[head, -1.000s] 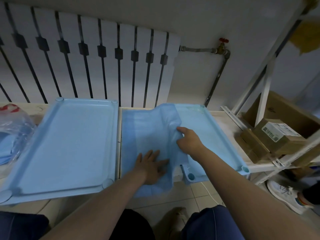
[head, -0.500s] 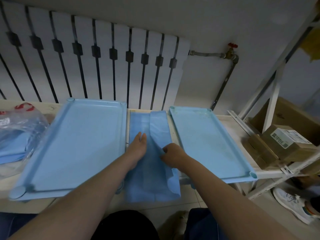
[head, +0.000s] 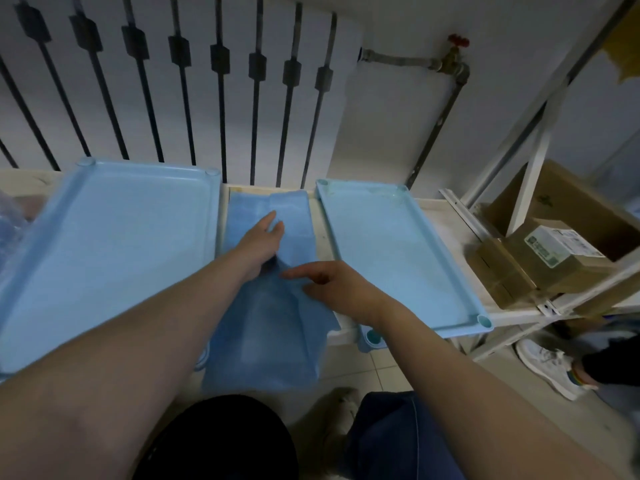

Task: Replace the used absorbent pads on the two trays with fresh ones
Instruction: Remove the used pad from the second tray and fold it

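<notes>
Pad: folded blue pad [head: 263, 334], near end hanging over the bench [head: 440, 216] front edge; long axis runs front to back.
Right hand [head: 341, 289]: the nearer; fingers loose, gripping nothing, at the pad's right fold.
Left hand [head: 259, 244]: farther; flat, fingers straight, pressing the pad.
Right tray [head: 391, 258]: bare, just right of the pad; likely destination.
Left tray [head: 149, 165]: just left of the pad.

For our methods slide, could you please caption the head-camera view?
Left hand flat on a folded blue pad between left tray and right tray; right hand touching it.
</notes>
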Tool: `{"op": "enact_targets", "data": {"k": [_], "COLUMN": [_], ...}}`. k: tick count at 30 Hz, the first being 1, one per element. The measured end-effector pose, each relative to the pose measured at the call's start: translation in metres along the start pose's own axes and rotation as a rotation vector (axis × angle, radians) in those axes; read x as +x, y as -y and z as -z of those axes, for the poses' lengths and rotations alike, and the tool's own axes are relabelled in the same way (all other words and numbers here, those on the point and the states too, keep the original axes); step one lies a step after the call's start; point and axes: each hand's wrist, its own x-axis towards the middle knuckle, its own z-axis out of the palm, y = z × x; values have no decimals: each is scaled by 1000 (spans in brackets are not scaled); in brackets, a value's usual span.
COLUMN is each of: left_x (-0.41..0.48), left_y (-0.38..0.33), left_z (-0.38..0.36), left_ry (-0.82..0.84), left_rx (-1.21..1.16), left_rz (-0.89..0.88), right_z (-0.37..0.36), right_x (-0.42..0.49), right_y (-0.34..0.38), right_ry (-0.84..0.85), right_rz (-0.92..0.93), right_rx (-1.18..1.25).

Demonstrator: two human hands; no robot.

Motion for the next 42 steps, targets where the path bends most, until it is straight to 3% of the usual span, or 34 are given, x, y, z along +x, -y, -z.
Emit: {"op": "enact_targets", "data": {"k": [3, 6, 11, 14, 19, 23, 25, 28, 32, 37, 42], "left_x": [14, 20, 22, 21, 17, 11, 7, 2, 2, 12, 16], "left_y": [-10, -27, -78, -85, -52, -7, 9, 21, 27, 29, 29], "left_z": [-12, -23, -44, -45, -15, 9, 13, 14, 12, 14, 9], "left_ry": [79, 55, 21, -29, -209, -229, -209, -180, -182, -202, -348], "left_rx": [140, 263, 264, 263, 244, 327, 387, 469, 572, 614, 543], "left_rz": [58, 71, -208, -302, -179, -97, -65, -22, -66, -112, 3], "right_z": [6, 18, 45, 51, 27, -4, -14, -19, -22, -31, -33], "right_x": [5, 13, 18, 12, 12, 18, 21, 29, 38, 46, 47], "right_y": [-6, -13, -10, 1, 13, 10, 2, -15, -33, -46, -48], "right_ry": [7, -160, -364, -287, -68, 144, 121, -29, -194, -178, -255], "right_rz": [-51, -79, -21, -17, -8, -67, -75, -37, -49, -122, -69], "right_rx": [-83, -122, -184, -110, -38, -20, -100, -411, -636, -636, -573]}}
